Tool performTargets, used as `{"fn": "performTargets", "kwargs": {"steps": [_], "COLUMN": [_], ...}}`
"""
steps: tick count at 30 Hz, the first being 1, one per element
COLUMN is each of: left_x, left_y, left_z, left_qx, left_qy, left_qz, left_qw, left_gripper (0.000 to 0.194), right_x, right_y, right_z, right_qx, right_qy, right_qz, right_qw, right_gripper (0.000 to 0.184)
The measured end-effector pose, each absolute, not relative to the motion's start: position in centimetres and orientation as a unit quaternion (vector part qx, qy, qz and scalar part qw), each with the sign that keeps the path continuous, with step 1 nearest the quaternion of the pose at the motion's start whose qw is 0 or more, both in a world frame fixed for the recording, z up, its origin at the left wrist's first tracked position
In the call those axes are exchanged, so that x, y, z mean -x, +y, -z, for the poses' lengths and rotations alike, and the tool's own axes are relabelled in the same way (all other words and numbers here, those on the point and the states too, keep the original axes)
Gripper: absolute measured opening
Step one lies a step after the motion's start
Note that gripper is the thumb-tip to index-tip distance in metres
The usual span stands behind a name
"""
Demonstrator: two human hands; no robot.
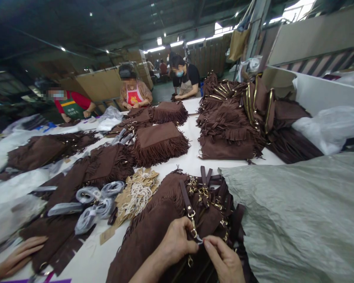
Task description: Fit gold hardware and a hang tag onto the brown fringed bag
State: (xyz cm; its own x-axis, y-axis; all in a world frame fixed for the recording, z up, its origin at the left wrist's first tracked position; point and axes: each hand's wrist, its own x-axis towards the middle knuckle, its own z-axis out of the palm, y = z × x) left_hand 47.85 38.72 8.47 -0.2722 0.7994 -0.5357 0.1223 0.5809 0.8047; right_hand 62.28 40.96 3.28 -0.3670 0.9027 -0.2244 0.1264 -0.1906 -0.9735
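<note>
My left hand (177, 241) and my right hand (224, 259) meet at the bottom centre over a brown fringed suede bag (153, 224). Both pinch a small pale wrap (198, 239) just below a brass clasp (192, 224) on the bag's strap. The fingers of each hand are closed in a pinch. More straps and brass hardware (205, 192) lie bunched just beyond my hands.
Piles of brown fringed bags (161, 143) (227, 129) cover the white table (191, 161). Tan tags with white strings (137, 192) and grey wrapped pieces (94, 204) lie left. Grey paper (301, 212) spreads right. Another person's hand (20, 253) rests at bottom left. Three workers (134, 92) stand along the far side.
</note>
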Motion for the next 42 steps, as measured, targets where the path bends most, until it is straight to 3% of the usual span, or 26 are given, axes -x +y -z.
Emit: {"fn": "performTargets", "kwargs": {"steps": [9,19,35,42], "left_x": [-48.1,-48.0,-48.5,-48.3], "left_y": [38.8,38.2,37.3,36.6], "left_z": [-9.5,-8.3,-8.3,-8.4], "left_qx": [-0.264,-0.281,-0.403,-0.434], "left_qy": [0.703,0.688,0.775,0.746], "left_qz": [-0.381,-0.397,-0.309,-0.387], "left_qw": [0.539,0.538,0.376,0.326], "left_gripper": [0.024,0.024,0.02,0.02], "right_x": [-61.0,-60.0,-59.7,-58.9], "right_y": [41.4,41.4,40.8,40.8], "right_z": [-3.7,-3.2,-3.7,-3.4], "right_qx": [0.46,0.464,0.463,0.443], "right_qy": [-0.495,-0.351,-0.197,-0.171], "right_qz": [-0.667,-0.768,-0.829,-0.84], "right_qw": [0.314,0.268,0.245,0.263], "right_gripper": [0.029,0.044,0.046,0.045]}}
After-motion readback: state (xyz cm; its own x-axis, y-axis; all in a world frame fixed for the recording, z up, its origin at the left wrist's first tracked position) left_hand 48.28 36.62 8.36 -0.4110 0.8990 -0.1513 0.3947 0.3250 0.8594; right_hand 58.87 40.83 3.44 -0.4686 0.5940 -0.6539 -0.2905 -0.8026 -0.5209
